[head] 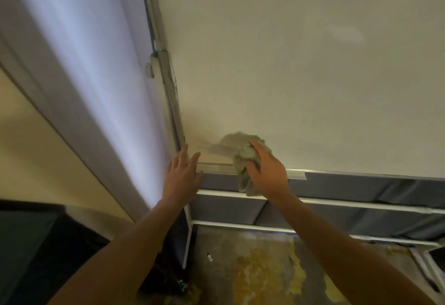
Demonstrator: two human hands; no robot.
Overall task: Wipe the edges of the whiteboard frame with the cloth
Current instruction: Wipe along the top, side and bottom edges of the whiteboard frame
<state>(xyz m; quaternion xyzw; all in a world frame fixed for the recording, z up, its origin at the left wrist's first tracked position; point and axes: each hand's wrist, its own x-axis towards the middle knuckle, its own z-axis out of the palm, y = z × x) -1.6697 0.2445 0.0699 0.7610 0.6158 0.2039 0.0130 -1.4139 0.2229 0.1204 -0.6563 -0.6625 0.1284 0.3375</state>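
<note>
The right hand [267, 172] has its fingers curled tight around a bunched greenish cloth [245, 162], thumb tucked into the folds, so the wad sits under the fingertips and a loose tail hangs down past the heel of the palm. The cloth is pressed where the bottom rail of the whiteboard frame [216, 167] meets the board, draped over the rail's lip; gripped that way it can ride along the edge rather than slide flat on the white surface.

The left hand [180, 179] lies open, fingers straight and slightly spread, their tips at the lower left corner where the side rail comes down. It looks to be steadying the board against the push of the wiping hand.

Between the two sets of fingers a short stretch of rail lies bare, likely the next bit to be wiped.
</note>
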